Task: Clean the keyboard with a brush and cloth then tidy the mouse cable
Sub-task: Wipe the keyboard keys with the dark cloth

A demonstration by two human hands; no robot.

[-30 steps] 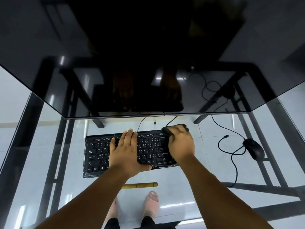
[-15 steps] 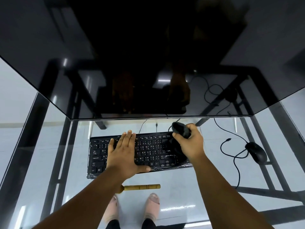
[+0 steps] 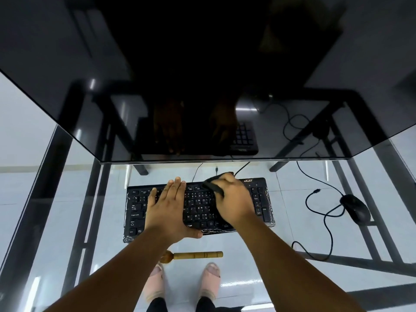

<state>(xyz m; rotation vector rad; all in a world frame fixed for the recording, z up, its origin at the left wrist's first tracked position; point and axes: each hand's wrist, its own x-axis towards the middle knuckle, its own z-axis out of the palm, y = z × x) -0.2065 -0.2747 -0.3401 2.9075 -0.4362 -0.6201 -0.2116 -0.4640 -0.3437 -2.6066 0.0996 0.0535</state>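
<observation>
A black keyboard (image 3: 258, 199) lies on the glass desk (image 3: 67, 221), below the monitor. My left hand (image 3: 168, 210) lies flat on the left-middle keys, fingers together. My right hand (image 3: 234, 199) grips a dark cloth (image 3: 212, 186) and presses it on the upper middle keys. A wooden-handled brush (image 3: 195, 255) lies on the glass just in front of the keyboard. The black mouse (image 3: 355, 208) sits to the right, with its cable (image 3: 326, 219) lying in loose loops beside it.
A large dark monitor (image 3: 202, 75) fills the upper view, its lower edge just behind the keyboard. Black table frame bars show through the glass. My feet in pale sandals (image 3: 209, 282) stand on the tiled floor below.
My right hand with the cloth went to the keyboard's right end, then came back left to the upper middle keys. My left hand stayed flat on the keys.
</observation>
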